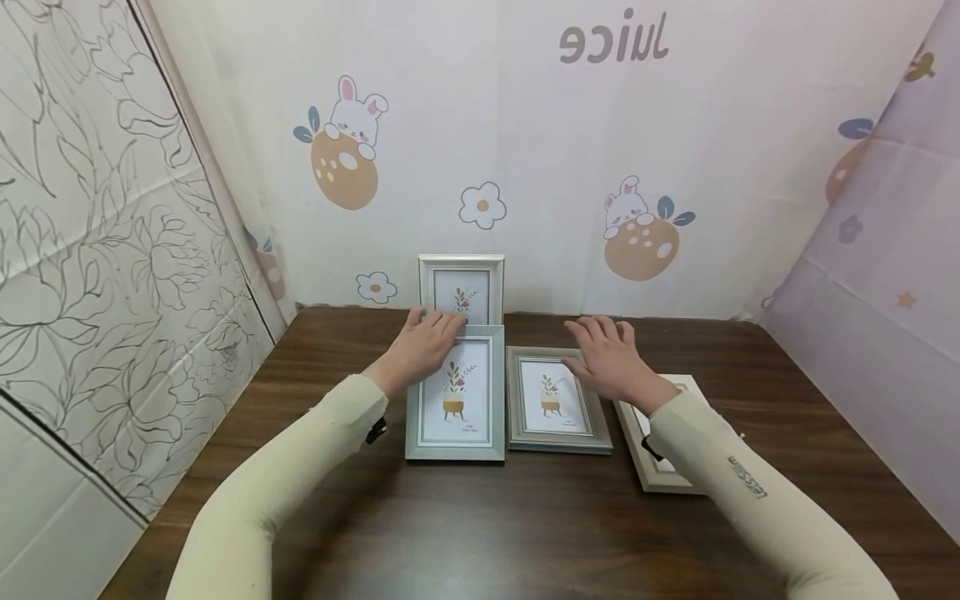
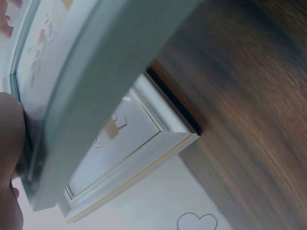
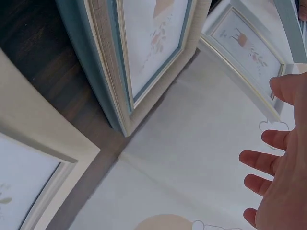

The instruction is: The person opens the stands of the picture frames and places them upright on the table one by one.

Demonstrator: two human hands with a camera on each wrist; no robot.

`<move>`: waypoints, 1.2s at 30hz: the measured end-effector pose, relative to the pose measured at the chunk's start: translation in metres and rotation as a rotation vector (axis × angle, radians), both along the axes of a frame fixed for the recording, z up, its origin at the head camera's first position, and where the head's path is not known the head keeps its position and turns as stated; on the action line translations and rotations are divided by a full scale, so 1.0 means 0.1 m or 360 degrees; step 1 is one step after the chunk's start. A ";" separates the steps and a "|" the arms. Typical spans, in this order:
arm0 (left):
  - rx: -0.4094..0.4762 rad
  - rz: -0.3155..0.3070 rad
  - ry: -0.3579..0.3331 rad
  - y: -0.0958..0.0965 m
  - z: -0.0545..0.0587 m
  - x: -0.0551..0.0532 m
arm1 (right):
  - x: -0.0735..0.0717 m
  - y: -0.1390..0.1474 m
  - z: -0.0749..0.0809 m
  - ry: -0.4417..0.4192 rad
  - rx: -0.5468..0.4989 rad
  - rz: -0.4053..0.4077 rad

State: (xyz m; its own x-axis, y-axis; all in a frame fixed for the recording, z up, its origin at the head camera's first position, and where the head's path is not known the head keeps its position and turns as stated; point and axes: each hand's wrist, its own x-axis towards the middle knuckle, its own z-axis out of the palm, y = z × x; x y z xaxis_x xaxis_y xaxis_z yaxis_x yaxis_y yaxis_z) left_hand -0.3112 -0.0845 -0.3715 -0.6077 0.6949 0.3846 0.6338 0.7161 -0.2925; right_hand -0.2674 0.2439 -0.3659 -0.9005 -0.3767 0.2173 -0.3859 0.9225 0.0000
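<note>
A pale green picture frame [image 1: 493, 400] with a vase print is in front of a white picture frame [image 1: 424, 287], whose lower part it hides. At its top edge, my left hand [image 1: 420, 346] grips the green frame; the grip is only partly visible in the left wrist view, where the frame's side [image 2: 96, 96] looms close. My right hand [image 1: 611, 358] hovers by the upper right corner of a taupe picture frame [image 1: 517, 408], fingers spread and holding nothing. Partly under the right forearm lies a cream picture frame [image 1: 645, 471].
The dark wooden table [image 1: 450, 533] carries all the frames. Behind it hangs a white curtain [image 1: 540, 150] printed with rabbits and fruit. A floral panel [image 1: 112, 208] closes the left side, and a pale curtain [image 1: 885, 333] the right.
</note>
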 end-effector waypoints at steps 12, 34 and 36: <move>0.0036 -0.0150 0.0152 -0.11 0.04 0.12 | 0.21 0.05 0.06 0.0086 -0.0017 0.0061; 0.0057 -0.0317 0.0385 -0.09 0.46 0.18 | 0.24 0.11 0.16 0.0158 -0.0088 0.0160; 0.0061 -0.0335 0.0366 -0.09 0.54 0.20 | 0.24 0.13 0.16 0.0148 -0.0099 0.0166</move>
State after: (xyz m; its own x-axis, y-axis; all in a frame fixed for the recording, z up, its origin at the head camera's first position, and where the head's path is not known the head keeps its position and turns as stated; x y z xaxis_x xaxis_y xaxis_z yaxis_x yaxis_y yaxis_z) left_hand -0.2916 -0.0933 -0.3176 -0.3460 0.7785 0.5236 0.6895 0.5895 -0.4209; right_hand -0.2436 0.2568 -0.3494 -0.8321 -0.4503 0.3238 -0.4806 0.8768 -0.0157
